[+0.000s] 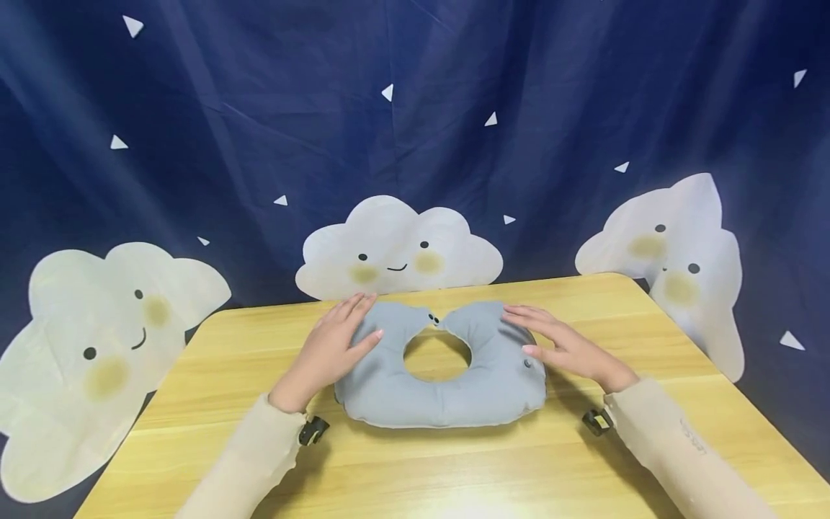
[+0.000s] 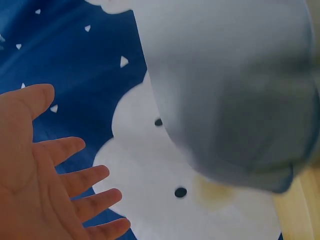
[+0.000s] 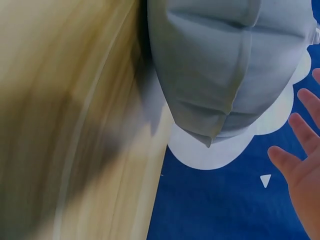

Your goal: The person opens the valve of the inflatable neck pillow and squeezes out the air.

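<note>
A grey inflated neck pillow [image 1: 441,404] lies on the wooden table, its round opening in the middle and its two ends meeting at the far side near small dark fasteners. A small round valve or button [image 1: 527,363] shows on its right part. My left hand [image 1: 332,344] hovers at the pillow's left side with fingers extended; in the left wrist view a gap separates that hand [image 2: 55,175] from the pillow [image 2: 225,90]. Over the right side is my right hand [image 1: 565,347], fingers straight, and the right wrist view shows it apart from the pillow's seamed end [image 3: 220,75].
The wooden table [image 1: 415,476] has rounded far corners. Behind it hangs a dark blue curtain [image 1: 324,130] printed with white triangles and smiling clouds. Both sleeves are beige, with a black wrist device [image 1: 314,431] at the left cuff and another [image 1: 597,422] at the right.
</note>
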A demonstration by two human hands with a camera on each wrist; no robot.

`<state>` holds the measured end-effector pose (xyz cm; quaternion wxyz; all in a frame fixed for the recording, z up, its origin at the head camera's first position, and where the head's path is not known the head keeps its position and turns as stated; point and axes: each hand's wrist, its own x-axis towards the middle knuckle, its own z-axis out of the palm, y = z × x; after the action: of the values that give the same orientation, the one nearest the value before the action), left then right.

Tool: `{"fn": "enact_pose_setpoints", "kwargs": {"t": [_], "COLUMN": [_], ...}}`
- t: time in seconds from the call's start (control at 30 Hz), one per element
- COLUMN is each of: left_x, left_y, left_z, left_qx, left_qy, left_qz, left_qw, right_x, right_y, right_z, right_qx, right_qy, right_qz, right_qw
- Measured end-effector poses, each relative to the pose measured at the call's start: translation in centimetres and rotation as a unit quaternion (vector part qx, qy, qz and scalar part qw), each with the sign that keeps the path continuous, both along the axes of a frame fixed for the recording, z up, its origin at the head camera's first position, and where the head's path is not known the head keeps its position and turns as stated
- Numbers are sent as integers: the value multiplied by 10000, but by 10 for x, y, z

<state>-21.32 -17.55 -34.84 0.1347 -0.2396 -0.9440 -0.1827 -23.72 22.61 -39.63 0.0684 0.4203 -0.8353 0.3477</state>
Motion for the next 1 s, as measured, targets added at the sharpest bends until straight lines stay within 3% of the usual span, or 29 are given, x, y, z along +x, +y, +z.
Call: {"fn": "enact_pose_setpoints", "kwargs": {"t": [0.23,0.53,0.77,1.0], "left_x": [9,13,16,15], "left_y": [20,49,73,101], "left_z": [-4,-8,-15,-18], "left_qx": [123,207,321,394], "left_qy": [-228,-140,-378,-671], "left_qz": [-306,-657,-960,-1220], "left_qw": [9992,9975,9941,9895], "right_x": [4,10,8,6], "right_y": [3,2,8,13], "right_z": [-2,-2,-12,-17], "right_qx": [-59,-71,-183,-568], "right_qy": [-31,-138,-114,-577], "right_qz": [374,372,447,365], "right_qw": [9993,9992,9988,9960]}}
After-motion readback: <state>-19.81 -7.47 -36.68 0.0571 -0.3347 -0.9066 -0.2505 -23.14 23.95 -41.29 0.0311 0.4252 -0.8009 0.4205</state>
